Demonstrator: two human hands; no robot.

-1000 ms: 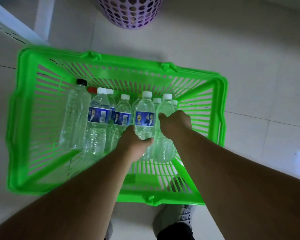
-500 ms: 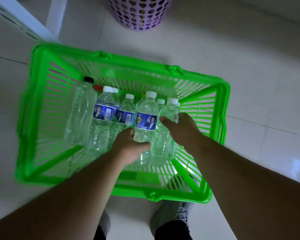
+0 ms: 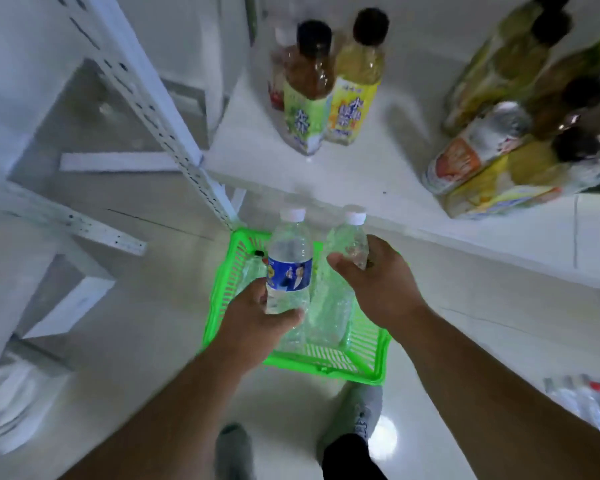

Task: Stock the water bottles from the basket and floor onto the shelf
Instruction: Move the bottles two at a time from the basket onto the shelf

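My left hand (image 3: 257, 317) grips a clear water bottle with a blue label and white cap (image 3: 288, 265), held upright above the green basket (image 3: 361, 368). My right hand (image 3: 378, 282) holds a second clear water bottle without a label (image 3: 347, 244), also white-capped. Both bottles hang just below the front edge of the white shelf (image 3: 378, 202). Another clear bottle with a black cap (image 3: 253, 268) lies in the basket, mostly hidden behind my hands.
On the shelf stand two tea bottles (image 3: 326, 98) at the back middle and several drink bottles (image 3: 499, 133) at the right. A white perforated upright (image 3: 160, 112) rises at the left. More bottles (image 3: 593, 407) lie on the floor at the right. My feet (image 3: 357, 420) stand by the basket.
Both hands have lifted a bottle each out of the basket and up toward the shelf. My view has risen, so the shelf and its bottles now show.
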